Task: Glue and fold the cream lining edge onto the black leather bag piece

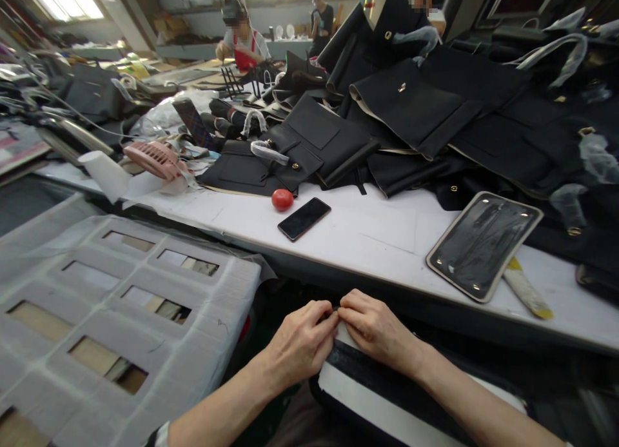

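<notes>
On my lap lies a black bag piece point(370, 376) with pale strips along it. My left hand point(304, 337) pinches its far end, thumb and fingers pressed together. Right beside it, my right hand point(374, 321) is closed on the same end, and the fingertips of both hands nearly meet. Whatever small part sits between the fingertips is hidden. Beyond the hands, on the white worktable point(377, 228), are a dark phone point(304, 219) and a red round object point(282, 200).
Black leather bags point(416, 105) lie heaped across the back. A black panel with metal studs point(484, 246) rests at the right over a yellow-ended tool point(527, 289). A pink fan point(155, 158) stands left, above a plastic-covered crate point(111, 331). Several people work further back.
</notes>
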The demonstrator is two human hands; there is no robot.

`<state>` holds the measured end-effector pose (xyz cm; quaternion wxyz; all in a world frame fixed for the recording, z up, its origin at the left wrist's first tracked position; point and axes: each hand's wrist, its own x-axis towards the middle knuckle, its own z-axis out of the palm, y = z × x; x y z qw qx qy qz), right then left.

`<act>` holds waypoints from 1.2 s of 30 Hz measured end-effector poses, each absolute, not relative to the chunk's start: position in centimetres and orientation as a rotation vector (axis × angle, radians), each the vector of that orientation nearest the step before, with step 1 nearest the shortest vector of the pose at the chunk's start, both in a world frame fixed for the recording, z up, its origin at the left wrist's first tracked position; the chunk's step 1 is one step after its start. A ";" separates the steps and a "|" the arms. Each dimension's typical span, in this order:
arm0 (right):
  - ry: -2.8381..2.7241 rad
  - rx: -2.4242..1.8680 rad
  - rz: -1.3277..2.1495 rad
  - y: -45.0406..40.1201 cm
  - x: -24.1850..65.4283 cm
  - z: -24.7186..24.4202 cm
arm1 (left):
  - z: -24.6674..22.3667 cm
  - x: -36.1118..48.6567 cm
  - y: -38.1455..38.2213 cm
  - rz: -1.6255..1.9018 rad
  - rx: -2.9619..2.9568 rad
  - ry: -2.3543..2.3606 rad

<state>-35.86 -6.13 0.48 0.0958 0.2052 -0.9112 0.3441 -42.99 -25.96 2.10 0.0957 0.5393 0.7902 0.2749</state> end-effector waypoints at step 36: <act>-2.373 -0.706 2.687 -4.5 -38.3 0.1 | 0.4 -46.9 -23.8 1.337 0.158 1.579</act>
